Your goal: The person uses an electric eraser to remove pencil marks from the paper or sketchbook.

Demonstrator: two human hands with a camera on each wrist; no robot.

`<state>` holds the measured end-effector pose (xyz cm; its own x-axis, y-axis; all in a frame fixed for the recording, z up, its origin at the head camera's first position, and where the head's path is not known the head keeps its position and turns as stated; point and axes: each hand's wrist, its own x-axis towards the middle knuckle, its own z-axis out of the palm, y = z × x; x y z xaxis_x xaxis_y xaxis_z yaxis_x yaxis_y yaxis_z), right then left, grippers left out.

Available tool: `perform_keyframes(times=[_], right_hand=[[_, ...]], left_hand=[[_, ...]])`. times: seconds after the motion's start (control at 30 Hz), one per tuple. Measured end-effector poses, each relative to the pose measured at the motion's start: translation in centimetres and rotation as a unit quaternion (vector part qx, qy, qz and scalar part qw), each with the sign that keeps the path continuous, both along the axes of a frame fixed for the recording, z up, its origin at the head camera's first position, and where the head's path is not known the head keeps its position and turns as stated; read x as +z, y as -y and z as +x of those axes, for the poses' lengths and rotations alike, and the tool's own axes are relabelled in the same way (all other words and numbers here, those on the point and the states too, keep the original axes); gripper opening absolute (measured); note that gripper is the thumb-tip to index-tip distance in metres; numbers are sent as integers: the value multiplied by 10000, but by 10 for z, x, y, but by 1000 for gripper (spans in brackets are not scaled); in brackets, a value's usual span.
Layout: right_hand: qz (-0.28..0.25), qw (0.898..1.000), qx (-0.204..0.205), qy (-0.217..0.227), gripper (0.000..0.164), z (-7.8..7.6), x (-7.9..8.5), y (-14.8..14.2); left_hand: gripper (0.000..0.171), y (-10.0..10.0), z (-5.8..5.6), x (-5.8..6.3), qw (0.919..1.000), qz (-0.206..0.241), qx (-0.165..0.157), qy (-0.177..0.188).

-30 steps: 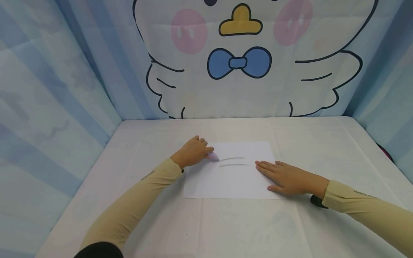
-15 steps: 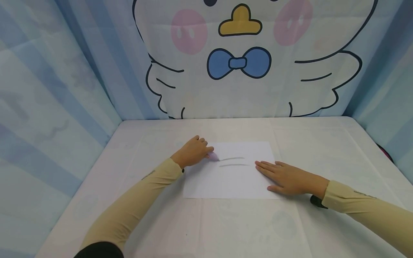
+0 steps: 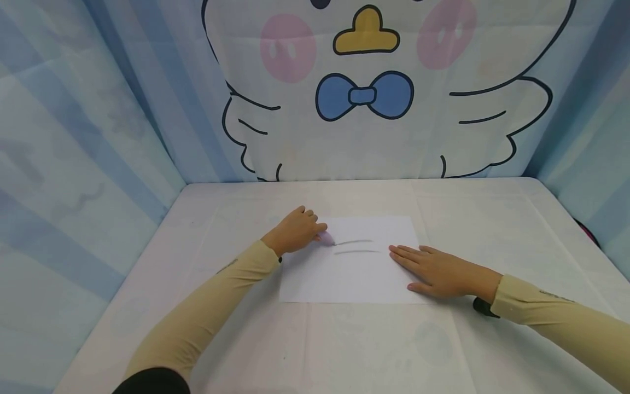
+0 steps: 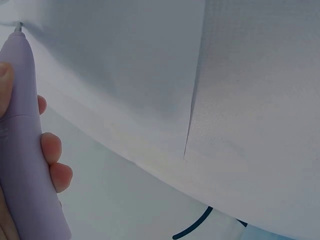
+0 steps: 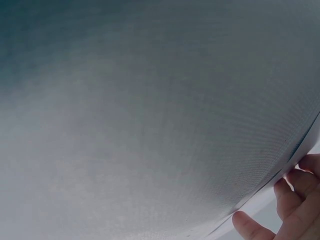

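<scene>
My left hand [image 3: 293,229] grips a thick lilac pen-shaped tool [image 4: 25,145], its body rounded and tapering to a narrow grey tip. That tip touches the white sheet of paper [image 3: 344,279] at the left end of the upper of two thin grey lines [image 3: 355,241]. In the left wrist view, thumb and curled fingers surround the tool's barrel. Flat on the right part of the sheet lies my right hand [image 3: 445,272], fingers stretched out and holding nothing. The right wrist view catches only its fingertips [image 5: 287,195] at the lower right corner.
A pale cloth covers the table [image 3: 369,350] under the paper. Behind it hangs a curtain [image 3: 364,148] printed with a cartoon figure and blue bow tie. More blue and white curtain [image 3: 74,164] closes off the left side, and similar fabric the right.
My left hand and the tool have shifted very slightly to the right along the upper line. The right hand and the paper stay where they were.
</scene>
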<state>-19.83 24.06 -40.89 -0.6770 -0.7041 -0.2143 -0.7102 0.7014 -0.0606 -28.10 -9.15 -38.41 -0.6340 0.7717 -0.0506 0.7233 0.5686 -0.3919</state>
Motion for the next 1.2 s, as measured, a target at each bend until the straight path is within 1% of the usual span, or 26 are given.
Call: perform_keyframes(times=[0.13,0.37,0.67,0.93,1.07,1.13,1.2], right_hand=[[3,10000,-16,5,72,-1,-1,0],[35,10000,39,-39,71,-2,0,0],[-20,10000,30,-46,72,0,0,-1],[-131,9998,76,-134,71,0,0,-1],[-100,9999,60,-77,70,1,1,-1],[-108,9999,90,-78,70,1,1,-1],[-112,9998,115,-85,69,1,1,-1]], left_hand=[[28,0,-1,0,10000,-31,76,-25],[27,-1,-2,1,9999,-140,-13,-29],[29,-2,-2,1,9999,-103,115,-28],[27,-3,0,0,10000,-35,-25,41],[27,-2,0,0,9999,-5,112,103],[27,-1,0,1,9996,101,222,175],[26,0,0,3,9991,258,264,206]])
